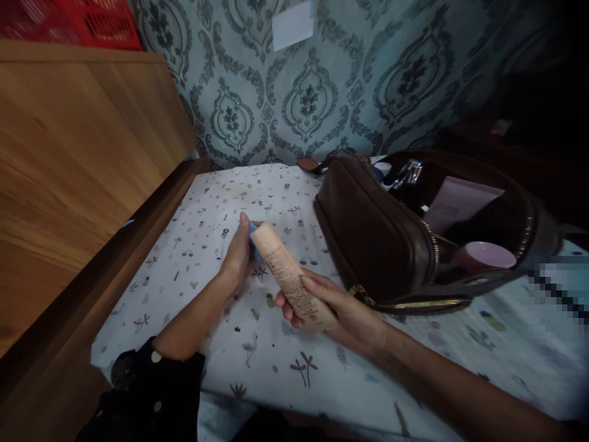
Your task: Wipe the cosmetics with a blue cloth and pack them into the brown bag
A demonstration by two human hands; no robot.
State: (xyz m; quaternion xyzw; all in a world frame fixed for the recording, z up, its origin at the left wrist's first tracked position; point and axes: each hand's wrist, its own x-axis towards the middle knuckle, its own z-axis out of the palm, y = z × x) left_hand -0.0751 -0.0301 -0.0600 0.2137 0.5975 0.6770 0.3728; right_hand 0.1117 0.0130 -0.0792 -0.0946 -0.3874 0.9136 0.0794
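Observation:
My right hand is wrapped round a peach-coloured squeeze tube covered in small printed text. The tube tilts, its upper end pointing left and away from me. At that end my left hand is closed on a small blue thing, perhaps a cloth, mostly hidden behind the fingers. Whether the blue thing touches the tube I cannot tell. To the right stands an unzipped dark brown toiletry bag, holding a pale pink tube, a pink round-topped item and some shiny pieces.
Both hands are above a white printed bedsheet. A wooden panel rises at the left, with a red plastic basket on top. Patterned wallpaper closes off the back, bearing a white paper.

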